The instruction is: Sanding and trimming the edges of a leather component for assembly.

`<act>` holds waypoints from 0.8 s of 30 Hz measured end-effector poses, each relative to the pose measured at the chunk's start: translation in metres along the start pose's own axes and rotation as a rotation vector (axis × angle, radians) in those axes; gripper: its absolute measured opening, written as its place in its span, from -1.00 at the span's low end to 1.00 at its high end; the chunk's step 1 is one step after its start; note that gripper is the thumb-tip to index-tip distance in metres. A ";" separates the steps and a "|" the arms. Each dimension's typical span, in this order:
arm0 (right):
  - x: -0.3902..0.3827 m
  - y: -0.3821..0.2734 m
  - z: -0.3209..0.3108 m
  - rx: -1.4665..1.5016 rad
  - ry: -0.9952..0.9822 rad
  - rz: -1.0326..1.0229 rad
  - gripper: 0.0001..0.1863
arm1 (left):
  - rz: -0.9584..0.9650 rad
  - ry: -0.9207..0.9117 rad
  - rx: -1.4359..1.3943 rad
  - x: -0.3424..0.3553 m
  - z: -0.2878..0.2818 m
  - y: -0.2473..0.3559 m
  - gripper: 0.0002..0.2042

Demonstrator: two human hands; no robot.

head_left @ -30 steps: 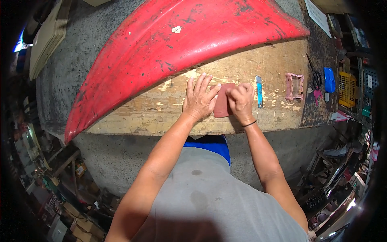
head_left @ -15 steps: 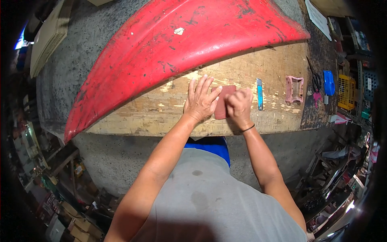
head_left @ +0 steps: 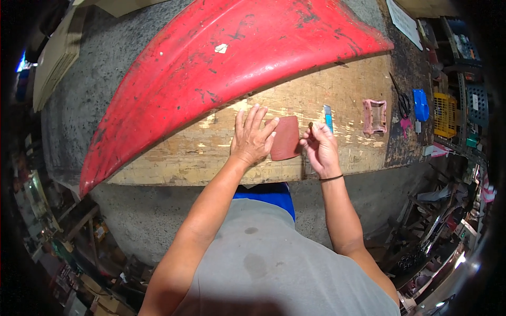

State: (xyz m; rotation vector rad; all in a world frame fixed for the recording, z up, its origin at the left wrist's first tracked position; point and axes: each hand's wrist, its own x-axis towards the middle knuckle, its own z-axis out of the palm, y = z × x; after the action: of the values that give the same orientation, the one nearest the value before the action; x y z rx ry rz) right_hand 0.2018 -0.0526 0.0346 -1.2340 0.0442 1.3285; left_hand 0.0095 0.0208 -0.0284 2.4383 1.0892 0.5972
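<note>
My left hand [head_left: 252, 138] lies flat with its fingers spread on the wooden board, its thumb at the edge of a reddish-brown rectangular sheet [head_left: 285, 139]. Just right of that sheet, my right hand [head_left: 322, 148] is pinched, palm side partly turned up. Between its thumb and forefinger sits a small dark round piece [head_left: 311, 125], too small to name. A blue utility knife [head_left: 328, 119] lies beyond the right hand, which partly hides it. Across the far side stretches a large red curved plastic panel [head_left: 221, 68], scuffed with dark marks.
To the right on the worn wooden board [head_left: 174, 167] lies a pink hollow frame [head_left: 375, 116]. Farther right are dark-bladed scissors [head_left: 403, 105], a blue tape dispenser [head_left: 420, 105] and a yellow basket [head_left: 445, 115]. Stacked cardboard [head_left: 60, 58] stands at the far left.
My right hand has come off the reddish-brown sheet and turned, showing the small dark piece in its pinch. My left hand stays flat by the sheet. The whole view has shifted slightly.
</note>
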 end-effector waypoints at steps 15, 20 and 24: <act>-0.029 0.003 0.003 0.365 -0.070 0.142 -0.85 | -0.003 -0.034 0.007 -0.001 -0.003 -0.001 -0.58; -0.030 0.013 0.012 0.060 0.099 -0.016 -0.91 | -0.015 -0.027 0.004 -0.002 -0.003 -0.001 -0.61; 0.004 0.037 -0.005 -1.024 0.074 -0.764 -0.88 | -0.012 -0.016 -0.031 -0.001 -0.003 -0.001 -0.61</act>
State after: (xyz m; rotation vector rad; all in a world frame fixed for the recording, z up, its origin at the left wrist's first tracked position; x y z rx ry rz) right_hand 0.1792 -0.0618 0.0065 -1.8621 -1.0667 0.5795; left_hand 0.0068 0.0210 -0.0267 2.4042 1.0789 0.5853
